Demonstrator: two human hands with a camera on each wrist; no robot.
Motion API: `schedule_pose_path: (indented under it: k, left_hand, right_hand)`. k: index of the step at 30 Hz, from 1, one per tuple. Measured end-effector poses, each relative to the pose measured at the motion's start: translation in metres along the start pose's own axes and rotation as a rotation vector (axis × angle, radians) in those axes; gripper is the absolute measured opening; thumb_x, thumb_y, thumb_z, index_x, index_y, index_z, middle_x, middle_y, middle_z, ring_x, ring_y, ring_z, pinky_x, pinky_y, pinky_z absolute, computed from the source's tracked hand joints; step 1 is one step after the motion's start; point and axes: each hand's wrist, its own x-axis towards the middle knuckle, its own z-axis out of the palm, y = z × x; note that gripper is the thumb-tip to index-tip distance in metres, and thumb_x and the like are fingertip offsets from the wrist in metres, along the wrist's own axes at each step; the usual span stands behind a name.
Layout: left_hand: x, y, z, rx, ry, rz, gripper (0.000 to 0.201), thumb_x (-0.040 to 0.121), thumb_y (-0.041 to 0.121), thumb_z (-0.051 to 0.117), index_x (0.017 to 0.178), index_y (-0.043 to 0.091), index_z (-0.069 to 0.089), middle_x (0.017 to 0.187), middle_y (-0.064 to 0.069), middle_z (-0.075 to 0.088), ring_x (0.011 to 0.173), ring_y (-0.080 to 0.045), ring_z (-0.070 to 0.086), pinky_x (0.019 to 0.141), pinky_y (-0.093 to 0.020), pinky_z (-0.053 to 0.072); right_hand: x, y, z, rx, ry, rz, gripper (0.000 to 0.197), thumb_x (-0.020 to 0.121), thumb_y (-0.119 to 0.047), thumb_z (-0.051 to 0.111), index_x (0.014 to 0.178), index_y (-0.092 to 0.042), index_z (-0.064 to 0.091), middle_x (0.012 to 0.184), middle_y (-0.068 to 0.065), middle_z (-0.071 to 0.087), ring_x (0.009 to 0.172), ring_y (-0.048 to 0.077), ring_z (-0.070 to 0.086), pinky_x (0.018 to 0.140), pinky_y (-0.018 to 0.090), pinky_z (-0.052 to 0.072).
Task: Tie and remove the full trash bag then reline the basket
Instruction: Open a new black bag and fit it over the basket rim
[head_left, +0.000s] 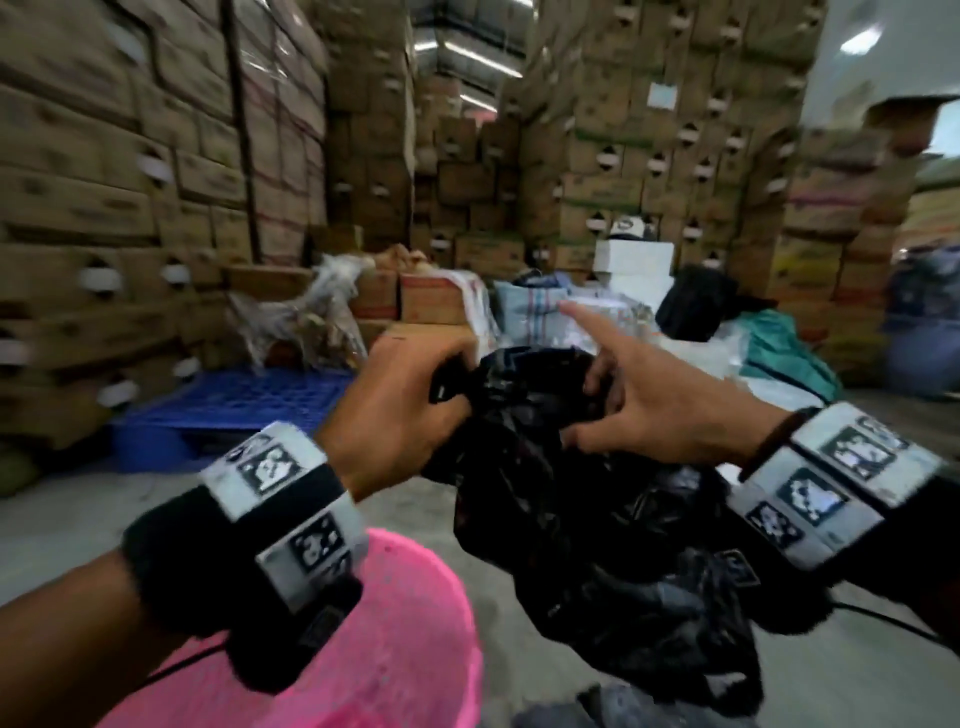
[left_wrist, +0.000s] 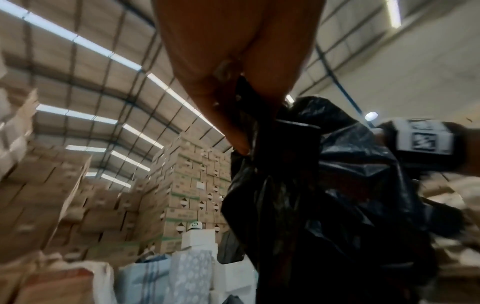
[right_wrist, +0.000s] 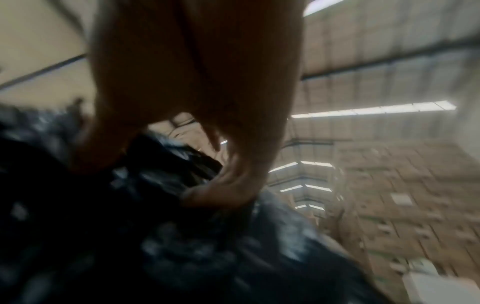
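A full black trash bag (head_left: 597, 530) hangs in the air in front of me, above the concrete floor and to the right of the pink mesh basket (head_left: 374, 639). My left hand (head_left: 410, 405) grips the bunched top of the bag (left_wrist: 324, 195) from the left. My right hand (head_left: 639, 400) holds the bag's neck from the right, thumb and lower fingers curled into the plastic, index finger sticking out straight. In the blurred right wrist view the right hand (right_wrist: 207, 144) curls its fingers onto the black plastic (right_wrist: 155, 236). The basket's inside is hidden behind my left wrist.
Tall stacks of cardboard boxes (head_left: 130, 182) wall in the left and back. A blue plastic pallet (head_left: 244, 405) lies on the floor at left. A heap of bags, white boxes and a striped sack (head_left: 540, 306) sits behind the trash bag. Grey concrete floor (head_left: 831, 675) lies below.
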Motion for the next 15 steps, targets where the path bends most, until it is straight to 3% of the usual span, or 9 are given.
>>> schedule_pose_path:
  k: [1,3,4,6,8,9,11,13,15]
  left_hand:
    - [-0.015,0.001,-0.019,-0.012,-0.004,0.002,0.005,0.072,0.012,0.061,0.074,0.011,0.057,0.066,-0.002,0.061,0.061,-0.005,0.052,0.057,-0.023,0.040]
    - [-0.049,-0.003,-0.045,-0.144,-0.126,-0.103,0.013,0.079,0.011,0.065,0.086,0.015,0.055,0.065,-0.001,0.063,0.060,0.001,0.055,0.056,-0.017,0.043]
    - [-0.061,-0.007,-0.055,-0.268,-0.191,-0.217,0.017,0.082,0.007,0.064,0.090,0.015,0.052,0.061,-0.003,0.063,0.055,0.001,0.055,0.054,-0.016,0.043]
    - [-0.083,-0.031,-0.082,-0.498,-0.113,-0.554,0.009,0.091,0.005,0.048,0.089,0.014,0.050,0.050,-0.003,0.059,0.040,-0.004,0.053,0.040,-0.016,0.043]
    - [-0.100,-0.061,-0.113,-0.649,0.062,-0.805,0.015,0.087,0.029,0.046,0.087,0.017,0.055,0.052,-0.012,0.065,0.038,-0.017,0.059,0.033,-0.022,0.046]
    - [-0.105,-0.074,-0.124,-0.650,0.078,-0.865,0.033,0.076,0.047,0.054,0.091,0.017,0.057,0.060,-0.019,0.070,0.047,-0.025,0.065,0.038,-0.027,0.052]
    - [-0.115,-0.097,-0.133,-0.560,-0.038,-0.936,0.070,0.054,0.069,0.068,0.100,0.018,0.059,0.080,-0.024,0.074,0.069,-0.033,0.071,0.055,-0.035,0.059]
    - [-0.122,-0.103,-0.121,-0.628,-0.218,-1.034,0.066,0.061,0.066,0.064,0.103,0.016,0.061,0.081,-0.017,0.074,0.071,-0.030,0.069,0.060,-0.033,0.058]
    - [-0.125,-0.101,-0.101,-0.766,-0.286,-1.029,0.041,0.078,0.041,0.063,0.104,0.008,0.064,0.071,-0.005,0.067,0.060,-0.015,0.062,0.050,-0.022,0.050]
  right_hand:
    - [0.007,-0.013,0.012,-0.068,-0.050,-0.064,0.074,0.066,-0.046,0.075,0.132,-0.028,0.045,0.094,-0.013,0.062,0.077,0.003,0.060,0.069,0.016,0.049]
    - [0.025,-0.030,0.043,-0.168,-0.005,-0.203,0.018,0.078,-0.021,0.072,0.093,-0.013,0.066,0.082,0.003,0.069,0.076,0.018,0.064,0.064,0.029,0.048]
    - [0.032,-0.038,0.058,-0.173,0.057,-0.259,0.008,0.077,-0.014,0.066,0.081,-0.007,0.067,0.078,0.011,0.068,0.075,0.026,0.064,0.062,0.034,0.048]
    - [0.043,-0.060,0.086,-0.187,0.126,-0.377,0.013,0.075,-0.014,0.058,0.079,-0.005,0.066,0.085,0.015,0.065,0.081,0.029,0.063,0.065,0.042,0.050]
    - [0.044,-0.084,0.109,-0.238,0.125,-0.516,0.014,0.079,-0.015,0.055,0.083,-0.005,0.063,0.093,0.016,0.061,0.085,0.030,0.062,0.066,0.043,0.051]
    - [0.041,-0.093,0.120,-0.326,0.137,-0.602,0.014,0.083,-0.016,0.054,0.083,-0.005,0.062,0.094,0.017,0.061,0.083,0.031,0.062,0.063,0.041,0.052]
    - [0.039,-0.112,0.144,-0.506,0.170,-0.774,0.014,0.086,-0.014,0.054,0.077,-0.006,0.062,0.086,0.015,0.064,0.072,0.030,0.062,0.053,0.036,0.052]
    - [0.041,-0.125,0.169,-0.536,0.145,-0.876,0.018,0.085,-0.015,0.053,0.070,-0.009,0.061,0.078,0.009,0.066,0.065,0.026,0.060,0.050,0.033,0.048]
    - [0.040,-0.129,0.188,-0.496,0.030,-0.897,0.017,0.086,-0.019,0.051,0.075,-0.012,0.062,0.079,0.005,0.066,0.068,0.022,0.061,0.053,0.033,0.049]
